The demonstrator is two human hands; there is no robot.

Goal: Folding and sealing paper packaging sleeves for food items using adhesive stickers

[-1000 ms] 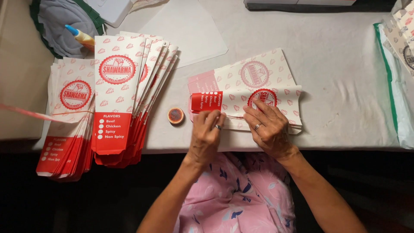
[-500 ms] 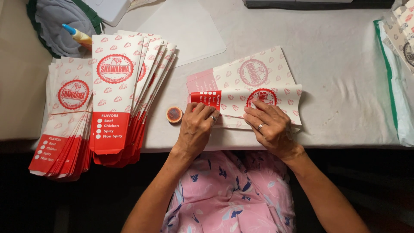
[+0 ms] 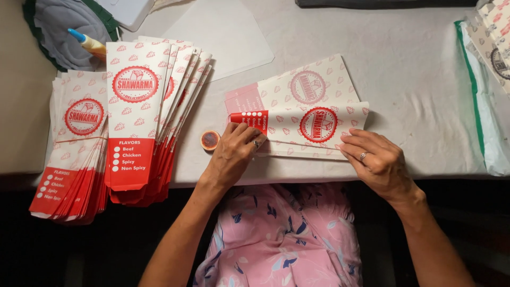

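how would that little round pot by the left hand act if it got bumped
The small round pot looks low and wide, so it would probably slide rather than tip. It seems light, so a nudge from the left hand could shift it easily. On edge, it might roll.

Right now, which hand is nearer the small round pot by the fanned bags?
Left. The left hand presses the folded paper bag just right of the small round pot; the right hand rests at the bag's far end.

a small packaging workplace, likely home-run: a table [image 3: 414, 69] under a pale cloth holds fanned stacks of flat red-and-white paper food bags [image 3: 133, 111], a little round glue pot [image 3: 210, 140] and a glue bottle [image 3: 87, 43], with more printed bags [image 3: 494, 48] at the edge.
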